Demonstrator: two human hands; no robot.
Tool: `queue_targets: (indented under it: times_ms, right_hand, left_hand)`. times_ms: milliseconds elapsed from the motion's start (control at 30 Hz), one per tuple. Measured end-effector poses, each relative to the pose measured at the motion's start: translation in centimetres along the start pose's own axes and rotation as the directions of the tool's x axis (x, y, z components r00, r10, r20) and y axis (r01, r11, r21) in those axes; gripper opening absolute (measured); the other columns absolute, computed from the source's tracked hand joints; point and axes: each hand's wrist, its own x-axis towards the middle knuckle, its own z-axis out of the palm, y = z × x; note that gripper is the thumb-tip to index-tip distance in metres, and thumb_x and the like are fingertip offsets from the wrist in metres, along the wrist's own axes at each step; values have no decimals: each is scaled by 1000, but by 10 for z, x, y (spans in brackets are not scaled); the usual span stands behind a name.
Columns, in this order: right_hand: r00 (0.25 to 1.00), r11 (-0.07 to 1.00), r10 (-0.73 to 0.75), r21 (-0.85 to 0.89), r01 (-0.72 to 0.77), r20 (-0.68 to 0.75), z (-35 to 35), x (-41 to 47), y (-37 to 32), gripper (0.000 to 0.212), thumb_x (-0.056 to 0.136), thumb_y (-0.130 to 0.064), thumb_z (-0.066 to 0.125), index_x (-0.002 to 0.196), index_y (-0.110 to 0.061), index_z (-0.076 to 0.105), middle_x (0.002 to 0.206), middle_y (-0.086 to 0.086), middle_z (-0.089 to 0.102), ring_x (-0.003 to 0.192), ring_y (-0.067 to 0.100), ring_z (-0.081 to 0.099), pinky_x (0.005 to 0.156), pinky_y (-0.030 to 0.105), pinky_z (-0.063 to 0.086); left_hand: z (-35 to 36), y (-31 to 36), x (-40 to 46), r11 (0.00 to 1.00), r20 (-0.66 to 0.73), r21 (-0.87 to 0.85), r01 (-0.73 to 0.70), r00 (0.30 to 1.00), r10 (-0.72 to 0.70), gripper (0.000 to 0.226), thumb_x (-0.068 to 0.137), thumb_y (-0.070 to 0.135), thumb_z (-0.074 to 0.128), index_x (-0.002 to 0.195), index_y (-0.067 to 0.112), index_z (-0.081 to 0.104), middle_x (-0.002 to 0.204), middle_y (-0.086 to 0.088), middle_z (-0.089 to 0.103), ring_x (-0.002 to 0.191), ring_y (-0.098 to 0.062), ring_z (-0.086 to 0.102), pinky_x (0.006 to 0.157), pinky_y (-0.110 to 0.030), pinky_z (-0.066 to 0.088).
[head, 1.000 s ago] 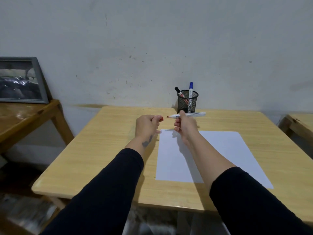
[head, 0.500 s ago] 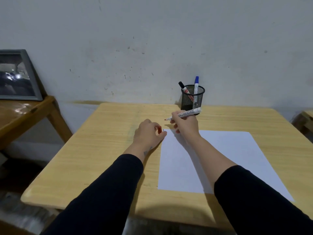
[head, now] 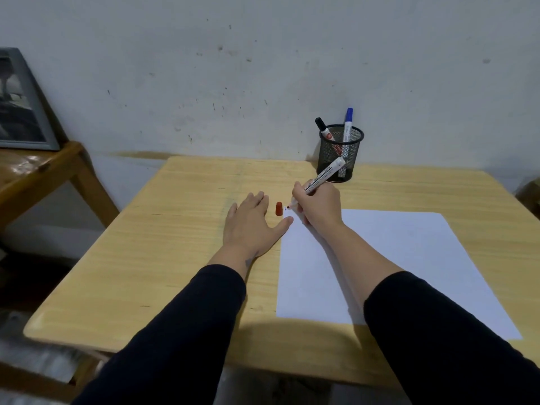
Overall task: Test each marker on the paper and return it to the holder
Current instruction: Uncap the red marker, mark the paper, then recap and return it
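Observation:
My right hand (head: 318,207) grips an uncapped white marker (head: 321,176) with a red tip, and the tip touches the far left corner of the white paper (head: 394,258). Its red cap (head: 279,208) stands on the wooden table (head: 175,244), just left of the tip. My left hand (head: 251,223) lies flat and open on the table beside the paper, thumb near the paper's edge. A black mesh holder (head: 340,154) stands at the back of the table with a black-capped marker (head: 323,128) and a blue-capped marker (head: 347,124) in it.
A second wooden table (head: 38,171) stands to the left, with a framed picture (head: 20,106) leaning on the wall. Another piece of wooden furniture (head: 530,192) shows at the right edge. The wall runs right behind the holder.
My left hand has set the red cap down on the table and flattened out. My right hand has lowered the marker until its tip is on the paper's corner.

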Motion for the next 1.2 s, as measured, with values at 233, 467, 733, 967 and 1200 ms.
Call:
queue_targets:
  times_ms: [233, 467, 733, 967, 1200]
  right_hand:
    - [1000, 999, -9, -32, 10, 20, 1, 1, 0, 32, 88, -23, 57, 67, -1, 67, 48, 2, 60, 25, 6, 46, 34, 18, 41]
    - [1000, 998, 1, -58, -1, -11, 3, 3, 2, 32, 85, -22, 57, 70, 4, 69, 59, 7, 66, 45, 6, 56, 41, 9, 40]
    - [986, 948, 158, 273, -164, 44, -15, 9, -6, 25, 87, -25, 63, 67, -10, 60, 65, 11, 61, 47, 21, 52, 48, 30, 49]
    - [954, 855, 264, 423, -301, 145, -45, 14, -20, 18, 77, -6, 78, 89, -2, 65, 75, 10, 65, 61, 16, 62, 61, 22, 61]
    - [913, 670, 297, 619, -409, 281, -62, 0, -32, 16, 85, 7, 60, 75, -4, 56, 77, 13, 62, 67, 19, 62, 64, 20, 58]
  left_hand:
    - [0, 0, 0, 1000, -4, 6, -3, 1000, 3, 84, 85, 69, 36, 150, 17, 23, 160, 4, 20, 149, -13, 10, 120, -41, 5]
    - [0, 1, 0, 1000, -5, -5, 0, 1000, 0, 84, 85, 68, 37, 150, 17, 23, 160, 4, 20, 149, -13, 10, 120, -40, 5]
    - [-9, 1, -2, 968, -142, -215, -131, 985, 102, 66, 87, 50, 57, 145, 32, 31, 147, 8, 44, 137, -13, 38, 115, -43, 25]
    - [-31, 11, 9, 959, -107, -61, -277, 957, 270, 28, 90, 25, 61, 117, 24, 65, 108, 0, 60, 99, -21, 58, 78, -31, 46]
    - [-38, 22, 13, 673, -101, -740, -7, 990, -101, 11, 84, 2, 64, 89, 9, 71, 81, -4, 69, 80, -20, 65, 61, -19, 54]
